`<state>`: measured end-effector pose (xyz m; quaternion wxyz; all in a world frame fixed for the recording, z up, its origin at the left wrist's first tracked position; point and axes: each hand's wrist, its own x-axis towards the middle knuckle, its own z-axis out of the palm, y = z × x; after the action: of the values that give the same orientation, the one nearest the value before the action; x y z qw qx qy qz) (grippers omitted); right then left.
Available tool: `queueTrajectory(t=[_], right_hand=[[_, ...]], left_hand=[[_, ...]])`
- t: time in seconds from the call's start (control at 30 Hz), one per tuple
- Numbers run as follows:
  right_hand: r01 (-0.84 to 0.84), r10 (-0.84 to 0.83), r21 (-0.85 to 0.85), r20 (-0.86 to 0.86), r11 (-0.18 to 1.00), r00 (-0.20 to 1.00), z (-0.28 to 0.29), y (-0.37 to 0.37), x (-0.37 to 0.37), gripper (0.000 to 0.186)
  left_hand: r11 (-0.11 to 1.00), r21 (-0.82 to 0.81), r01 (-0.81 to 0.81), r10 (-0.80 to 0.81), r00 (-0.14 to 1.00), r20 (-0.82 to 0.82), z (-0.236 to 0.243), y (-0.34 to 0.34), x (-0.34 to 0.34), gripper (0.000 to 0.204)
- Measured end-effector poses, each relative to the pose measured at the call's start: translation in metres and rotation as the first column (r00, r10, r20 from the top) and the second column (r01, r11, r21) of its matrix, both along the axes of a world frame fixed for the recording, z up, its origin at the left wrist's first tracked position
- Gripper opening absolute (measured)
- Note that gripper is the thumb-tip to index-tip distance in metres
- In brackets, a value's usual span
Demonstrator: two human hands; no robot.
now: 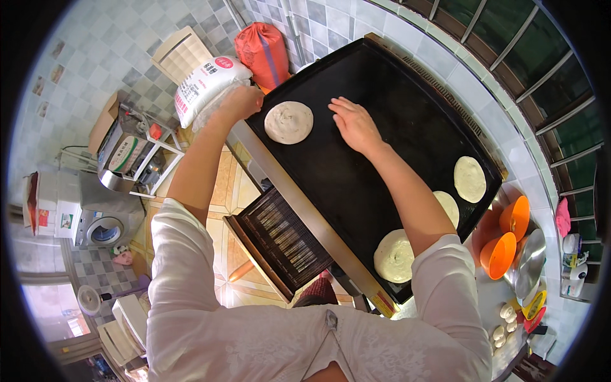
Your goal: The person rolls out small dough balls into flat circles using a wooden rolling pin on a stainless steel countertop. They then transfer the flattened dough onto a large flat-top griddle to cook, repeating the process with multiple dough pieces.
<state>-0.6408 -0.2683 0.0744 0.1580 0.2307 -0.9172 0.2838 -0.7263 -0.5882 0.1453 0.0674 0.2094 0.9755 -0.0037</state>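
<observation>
While white sack (203,86) flanks left grip (244,103), hold unclear; right grip (358,127) unclenched over griddle (407,108).

Four dough rounds (289,122), one griddle (433,108)

Part of one pale dough round (449,208) out of sight behind the right forearm (407,191).
</observation>
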Motion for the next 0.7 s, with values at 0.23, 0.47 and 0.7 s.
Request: queueTrajectory(t=[0.23, 0.47, 0.7], right_hand=[[-0.070, 0.052, 0.242, 0.079, 0.968, 0.995, -0.006, -0.039, 0.010, 0.045], [-0.086, 0.083, 0.040, 0.076, 0.995, 0.994, 0.009, -0.007, 0.021, 0.044], [0.296, -0.296, -0.045, 0.016, 0.954, 0.955, 0.099, 0.195, 0.172, 0.029]], left_hand=[[0.996, 0.084, -0.010, 0.013, 0.999, -0.043, -0.030, 0.032, -0.003, 0.013], [0.954, 0.300, 0.019, -0.010, 1.000, -0.029, -0.043, 0.018, -0.021, 0.016], [0.932, 0.357, 0.066, 0.012, 0.978, -0.210, 0.025, 0.047, -0.003, 0.019]])
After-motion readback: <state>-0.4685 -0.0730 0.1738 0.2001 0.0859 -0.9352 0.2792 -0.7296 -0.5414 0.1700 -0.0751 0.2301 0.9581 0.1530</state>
